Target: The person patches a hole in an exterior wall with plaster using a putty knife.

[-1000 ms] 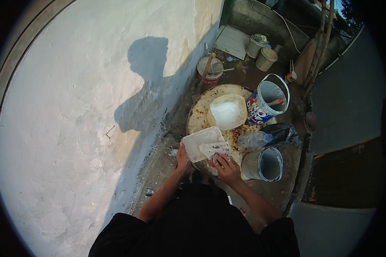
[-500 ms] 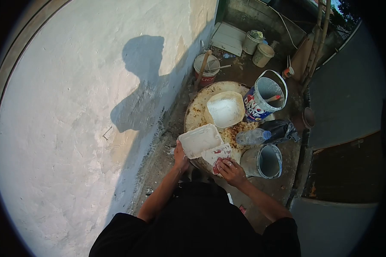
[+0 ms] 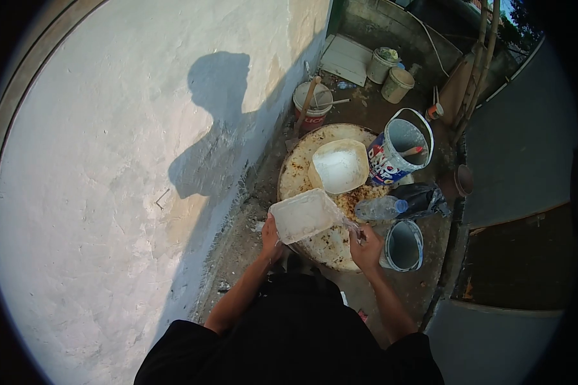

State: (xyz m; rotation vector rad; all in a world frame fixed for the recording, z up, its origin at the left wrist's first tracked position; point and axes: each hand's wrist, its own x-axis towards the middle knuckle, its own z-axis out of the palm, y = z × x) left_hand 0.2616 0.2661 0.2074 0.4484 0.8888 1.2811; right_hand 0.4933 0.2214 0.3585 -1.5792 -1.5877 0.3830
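Observation:
My left hand (image 3: 271, 237) is closed on the near left edge of a shallow rectangular plastic tub (image 3: 305, 216), smeared with pale putty. At the tub's right edge, my right hand (image 3: 367, 249) grips a putty-covered scraper (image 3: 349, 224), which shows nearly edge-on. Both hands are above the near side of a round, stained tabletop (image 3: 331, 250). Beyond the tub sits a cream basin (image 3: 316, 168) holding white powder (image 3: 341, 168).
Right on the tabletop are a paint bucket (image 3: 385, 159), a plastic bottle (image 3: 377, 208) and a black bag (image 3: 424, 200). A grey bucket (image 3: 404, 245) stands beside my right hand. The plastered wall (image 3: 109, 179) runs along the left; another bucket (image 3: 311, 119) stands behind.
My right hand has moved slightly right and up, turning the scraper from flat-facing to nearly edge-on at the tub's right edge. My left hand still holds the tub in about the same place.

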